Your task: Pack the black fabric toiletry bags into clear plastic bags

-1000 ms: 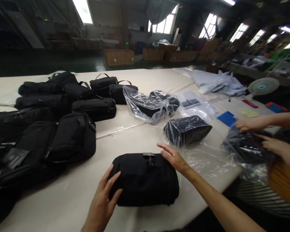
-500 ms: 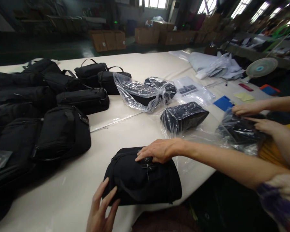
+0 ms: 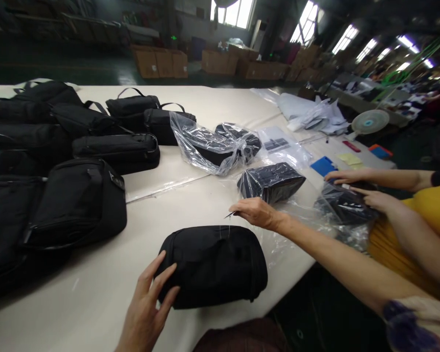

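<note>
A black bag (image 3: 212, 266) lies on the pale table (image 3: 106, 293) in front of me. My left hand (image 3: 150, 293) rests on its left end with the fingers spread. Above the bag's far edge, my right hand (image 3: 254, 212) pinches a small dark tag (image 3: 231, 214), seen edge-on, and a thin string runs from it down to the bag. Just beyond my right hand sits a dark item in clear plastic (image 3: 273, 182).
Several black bags (image 3: 77, 205) crowd the left side. Another plastic-wrapped item (image 3: 220, 146) lies farther back. At the right, a co-worker's hands (image 3: 366, 193) touch a bagged dark item. A small fan (image 3: 370, 121) and a blue object (image 3: 322, 166) are behind.
My right hand has lifted off the bag's top, raising the tag by its edge. My left hand stays on the bag's left end. The view has shifted slightly.
</note>
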`<state>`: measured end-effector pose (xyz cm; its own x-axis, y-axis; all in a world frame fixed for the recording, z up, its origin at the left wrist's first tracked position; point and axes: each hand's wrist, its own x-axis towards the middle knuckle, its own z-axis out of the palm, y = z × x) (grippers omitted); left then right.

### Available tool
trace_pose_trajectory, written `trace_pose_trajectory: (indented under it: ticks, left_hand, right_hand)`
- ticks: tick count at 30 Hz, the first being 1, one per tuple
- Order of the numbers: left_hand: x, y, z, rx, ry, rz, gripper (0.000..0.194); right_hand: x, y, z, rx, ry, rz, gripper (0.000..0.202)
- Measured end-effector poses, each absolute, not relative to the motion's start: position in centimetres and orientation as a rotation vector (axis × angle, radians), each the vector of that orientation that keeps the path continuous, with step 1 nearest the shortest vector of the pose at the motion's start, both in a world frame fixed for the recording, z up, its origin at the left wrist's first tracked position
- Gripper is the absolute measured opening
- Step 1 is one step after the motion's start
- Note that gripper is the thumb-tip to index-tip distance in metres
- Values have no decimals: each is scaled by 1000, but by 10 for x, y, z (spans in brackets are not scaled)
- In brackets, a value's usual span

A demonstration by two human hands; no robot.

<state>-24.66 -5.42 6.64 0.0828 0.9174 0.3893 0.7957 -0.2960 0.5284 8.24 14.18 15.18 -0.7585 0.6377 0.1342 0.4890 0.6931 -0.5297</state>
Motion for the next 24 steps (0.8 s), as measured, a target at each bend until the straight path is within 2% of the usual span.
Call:
trace_pose_trajectory:
  ticks: [4,6,8,11,16,20,24]
  left_hand:
    - [-258,-51,72,2049,1671,985,47]
    - [-268,-52,68,1801,1681,1057,51]
    - [-281,-53,55,1541,1752,1112,49]
    - [-297,-58,26,1555,1798,965,52]
    - [-287,-64,-5,1594,1697,688,74]
    - [-253,-64,1,1279,1735,644,62]
    - [-234,-85,10,1253,1787,715,54]
  right_hand:
    - [107,103,100,-1136,-1987,1245,31]
    - [115,85,91,-1191,-1739,1578,37]
    - [120,69,89,-1182,-1619,1752,45]
    - [119,51,88,-1194,-1484,1711,52]
    - [105,40,77,-1220,-1276,1585,58]
    - [99,45,74,-1254,-1283,1499,62]
    - [102,49,78,-1235,-1317,1569,62]
